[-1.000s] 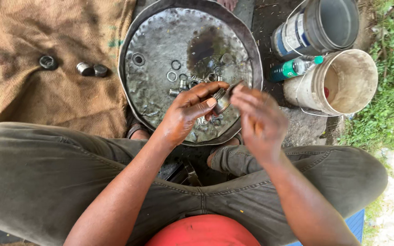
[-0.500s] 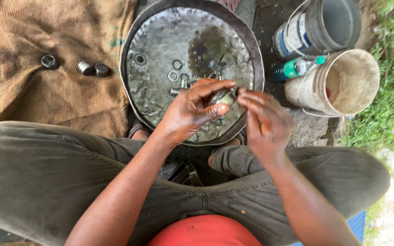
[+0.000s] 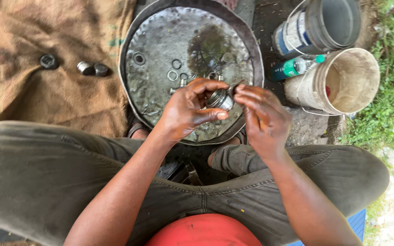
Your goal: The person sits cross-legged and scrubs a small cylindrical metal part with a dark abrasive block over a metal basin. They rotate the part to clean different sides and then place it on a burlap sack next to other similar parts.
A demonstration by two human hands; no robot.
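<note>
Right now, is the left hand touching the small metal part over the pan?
Touching. The head view shows the left hand wrapped around the metal part, thumb and fingers pressed on its sides, above the pan.

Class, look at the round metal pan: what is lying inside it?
The round metal pan holds several metal rings, a dark oily puddle and small parts. The left hand and right hand cover its near side.

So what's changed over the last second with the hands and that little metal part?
The left hand has turned the small round metal part slightly in its grip, thumb now under it. The right hand has drawn its fingers closer onto the part's right edge. Nothing was let go. The round metal pan, the loose rings, the pieces on the sacking and both buckets stayed put.
</note>
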